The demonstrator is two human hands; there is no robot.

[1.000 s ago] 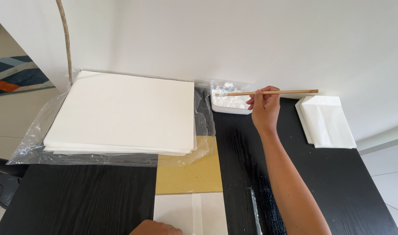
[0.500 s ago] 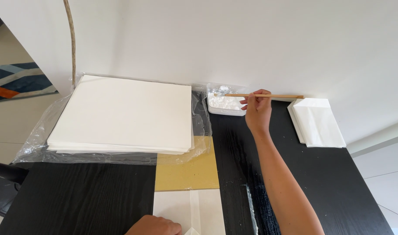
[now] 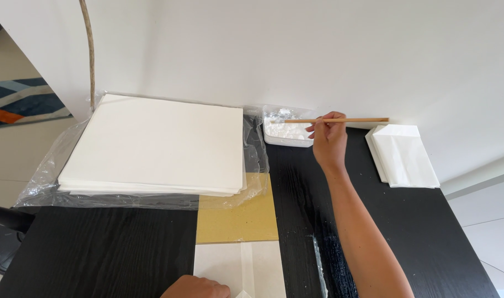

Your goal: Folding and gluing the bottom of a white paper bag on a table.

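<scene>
My right hand [image 3: 329, 138] holds a thin wooden stick [image 3: 340, 120] level, its left end over a small white tray [image 3: 285, 132] of white paste by the wall. My left hand [image 3: 195, 287] rests at the bottom edge on a folded white paper [image 3: 252, 265], which lies on a tan cardboard sheet [image 3: 238, 218]. Only the knuckles of that hand show.
A thick stack of white sheets [image 3: 158, 143] lies on clear plastic wrap [image 3: 42, 182] at the left of the black table [image 3: 439, 243]. A pile of folded white papers [image 3: 403, 154] sits at the right by the wall. A rope [image 3: 89, 49] hangs at the back left.
My right hand with the stick stays at the white tray. The camera view has shifted slightly, and more of my left hand shows at the bottom.
</scene>
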